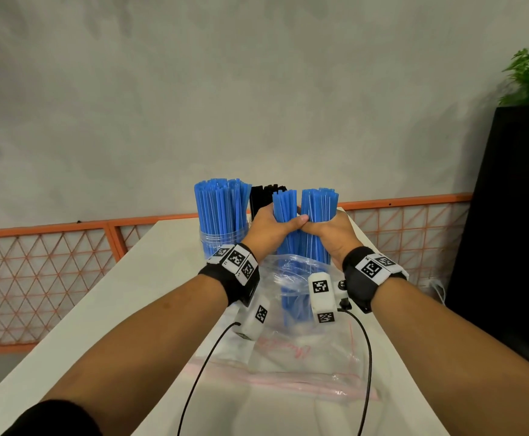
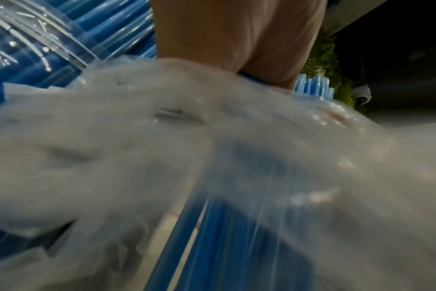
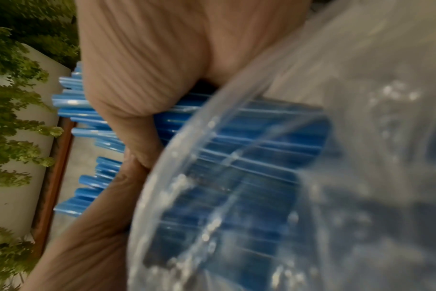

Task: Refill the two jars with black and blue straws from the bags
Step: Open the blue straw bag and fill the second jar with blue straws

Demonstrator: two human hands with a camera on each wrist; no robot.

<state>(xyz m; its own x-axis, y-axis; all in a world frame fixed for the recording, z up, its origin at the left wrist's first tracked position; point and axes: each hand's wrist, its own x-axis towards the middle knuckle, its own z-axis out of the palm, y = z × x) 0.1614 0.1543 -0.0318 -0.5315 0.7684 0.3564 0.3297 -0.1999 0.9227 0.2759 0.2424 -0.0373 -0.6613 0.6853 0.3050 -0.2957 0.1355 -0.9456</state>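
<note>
On the white surface (image 1: 137,278), above a clear bag (image 1: 301,350), your left hand (image 1: 269,229) and right hand (image 1: 329,234) each clench an upright bundle of blue straws (image 1: 318,212), beside the filled jar (image 1: 217,239).

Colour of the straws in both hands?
Blue straws; clearest in the head view.
</note>
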